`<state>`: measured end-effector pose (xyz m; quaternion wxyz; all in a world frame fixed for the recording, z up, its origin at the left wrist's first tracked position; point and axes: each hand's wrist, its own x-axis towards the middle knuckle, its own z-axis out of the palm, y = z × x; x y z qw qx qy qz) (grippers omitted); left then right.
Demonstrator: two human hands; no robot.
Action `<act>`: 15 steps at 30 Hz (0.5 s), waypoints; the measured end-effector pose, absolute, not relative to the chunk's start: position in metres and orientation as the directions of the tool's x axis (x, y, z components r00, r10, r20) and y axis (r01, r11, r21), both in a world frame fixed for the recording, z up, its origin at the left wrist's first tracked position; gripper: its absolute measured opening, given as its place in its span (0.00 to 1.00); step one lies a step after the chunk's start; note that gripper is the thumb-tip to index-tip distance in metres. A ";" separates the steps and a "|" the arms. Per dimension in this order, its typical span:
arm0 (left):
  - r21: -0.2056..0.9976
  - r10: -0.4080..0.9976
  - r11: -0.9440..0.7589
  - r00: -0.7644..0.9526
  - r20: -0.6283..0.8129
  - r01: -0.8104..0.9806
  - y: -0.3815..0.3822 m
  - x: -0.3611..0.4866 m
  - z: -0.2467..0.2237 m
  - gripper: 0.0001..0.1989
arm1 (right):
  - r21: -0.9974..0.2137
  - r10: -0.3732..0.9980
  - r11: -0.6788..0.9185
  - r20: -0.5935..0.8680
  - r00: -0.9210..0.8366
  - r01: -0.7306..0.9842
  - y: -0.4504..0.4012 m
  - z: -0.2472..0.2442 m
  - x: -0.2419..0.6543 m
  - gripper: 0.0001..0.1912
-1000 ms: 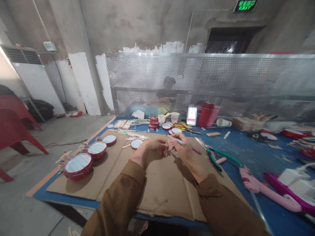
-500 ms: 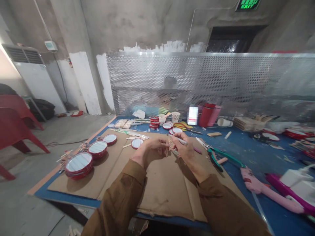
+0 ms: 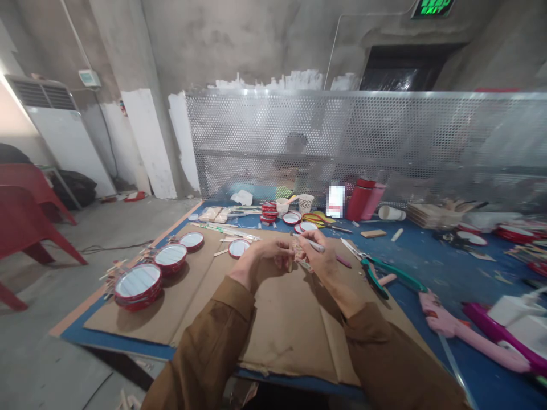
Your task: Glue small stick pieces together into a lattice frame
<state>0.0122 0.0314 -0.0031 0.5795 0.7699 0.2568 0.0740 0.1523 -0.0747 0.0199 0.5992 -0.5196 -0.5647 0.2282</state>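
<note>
Over the middle of the cardboard sheet (image 3: 286,336), my left hand (image 3: 269,253) is closed in a pinch on a small pale wooden piece (image 3: 296,248), mostly hidden by fingers. My right hand (image 3: 318,253) is closed around a slim pen-like tool (image 3: 316,246) with a pale handle; its dark tip points up and left beside the wooden piece. Both hands nearly meet. Left of them lies a small red-rimmed white disc (image 3: 238,248) with a flat wooden stick (image 3: 221,253) beside it. A pink marker-like stick (image 3: 343,261) lies right of my right hand.
Red-rimmed round pieces (image 3: 137,282) with small sticks line the left side. Teal-handled scissors (image 3: 397,273), a pink glue gun (image 3: 453,327) and a purple power strip (image 3: 478,313) lie right. Behind stand paper cups (image 3: 305,203), a red bottle (image 3: 359,199) and a perforated metal screen (image 3: 256,125).
Both hands keep nearly the same position and grip. The whole view has shifted very slightly; nothing on the table has visibly moved.
</note>
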 end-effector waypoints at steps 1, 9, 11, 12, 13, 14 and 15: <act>0.931 0.482 -0.198 0.858 -0.180 0.307 0.032 0.012 -0.003 0.20 | -0.884 0.864 0.347 0.431 0.259 0.313 -0.075 0.020 0.152 0.16; 0.926 0.496 -0.205 0.850 -0.181 0.317 0.029 0.011 -0.001 0.19 | -0.887 0.867 0.340 0.424 0.261 0.311 -0.076 0.022 0.152 0.17; 0.925 0.503 -0.201 0.844 -0.185 0.322 0.028 0.011 0.000 0.19 | -0.885 0.866 0.343 0.428 0.261 0.313 -0.076 0.022 0.152 0.18; 0.925 0.505 -0.199 0.843 -0.185 0.322 0.028 0.011 0.001 0.19 | -0.890 0.870 0.333 0.417 0.261 0.311 -0.076 0.023 0.151 0.18; 0.926 0.504 -0.199 0.843 -0.185 0.322 0.027 0.011 0.001 0.20 | -0.896 0.876 0.320 0.404 0.263 0.308 -0.077 0.023 0.151 0.18; 0.925 0.502 -0.199 0.845 -0.187 0.323 0.027 0.011 0.002 0.20 | -0.901 0.882 0.308 0.391 0.264 0.305 -0.078 0.025 0.151 0.19; 0.925 0.500 -0.198 0.845 -0.188 0.323 0.026 0.011 0.003 0.20 | -0.904 0.885 0.302 0.384 0.264 0.301 -0.079 0.026 0.150 0.18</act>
